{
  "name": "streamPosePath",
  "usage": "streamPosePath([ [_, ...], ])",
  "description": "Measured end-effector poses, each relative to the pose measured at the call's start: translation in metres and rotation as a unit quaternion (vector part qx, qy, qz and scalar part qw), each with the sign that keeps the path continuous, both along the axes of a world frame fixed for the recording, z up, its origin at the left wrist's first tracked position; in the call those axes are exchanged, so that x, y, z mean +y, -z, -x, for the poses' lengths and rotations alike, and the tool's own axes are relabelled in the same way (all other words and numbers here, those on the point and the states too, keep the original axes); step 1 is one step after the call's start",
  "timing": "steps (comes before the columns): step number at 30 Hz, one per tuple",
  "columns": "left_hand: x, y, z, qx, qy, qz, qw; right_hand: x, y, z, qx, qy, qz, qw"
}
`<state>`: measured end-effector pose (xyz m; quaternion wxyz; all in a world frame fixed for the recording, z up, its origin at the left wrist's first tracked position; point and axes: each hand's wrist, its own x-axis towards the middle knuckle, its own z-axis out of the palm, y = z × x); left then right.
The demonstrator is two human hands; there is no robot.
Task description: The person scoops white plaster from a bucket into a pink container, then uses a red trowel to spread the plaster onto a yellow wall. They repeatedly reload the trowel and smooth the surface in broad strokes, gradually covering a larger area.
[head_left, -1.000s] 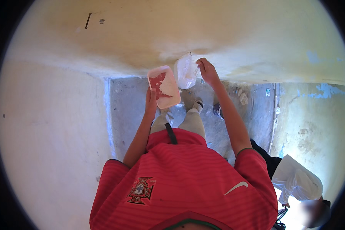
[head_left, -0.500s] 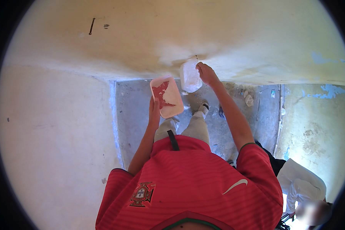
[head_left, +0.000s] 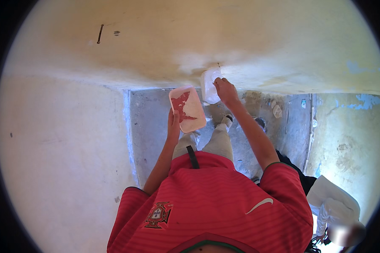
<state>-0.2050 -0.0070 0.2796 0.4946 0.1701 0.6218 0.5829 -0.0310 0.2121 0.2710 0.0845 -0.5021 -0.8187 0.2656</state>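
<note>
A shallow rectangular tray (head_left: 196,99), pink-red with pale white paste smeared over much of its inside, is gripped at its left edge by my left hand (head_left: 173,123). My right hand (head_left: 226,91) is closed in front of a whitish, translucent rectangular plastic piece (head_left: 210,90) at the foot of the yellowish wall. Its bent fingers overlap that piece's right side. Whether a small tool or some paste is between them cannot be made out.
A pale wall (head_left: 63,139) stands at my left, and the yellowish wall (head_left: 156,42) ahead has a dark bolt (head_left: 100,33) in it. Crumpled scraps (head_left: 277,111) lie on the grey floor (head_left: 150,122). Another person (head_left: 333,200) in white bends at lower right.
My right hand has shifted left and slightly down, from the plastic piece's right edge onto its front. The tray in my left hand sits slightly lower and farther right in view.
</note>
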Motion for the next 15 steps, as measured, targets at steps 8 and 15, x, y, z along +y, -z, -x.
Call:
streamPosePath([
  [8,0.001,0.001,-0.002,0.008,0.002,-0.004,1.0,0.015,0.041,-0.008,-0.014,-0.104,0.035,0.994],
  [15,0.0,-0.001,-0.001,0.003,0.01,0.006,1.0,0.046,0.08,0.004,-0.086,-0.132,0.116,0.981],
])
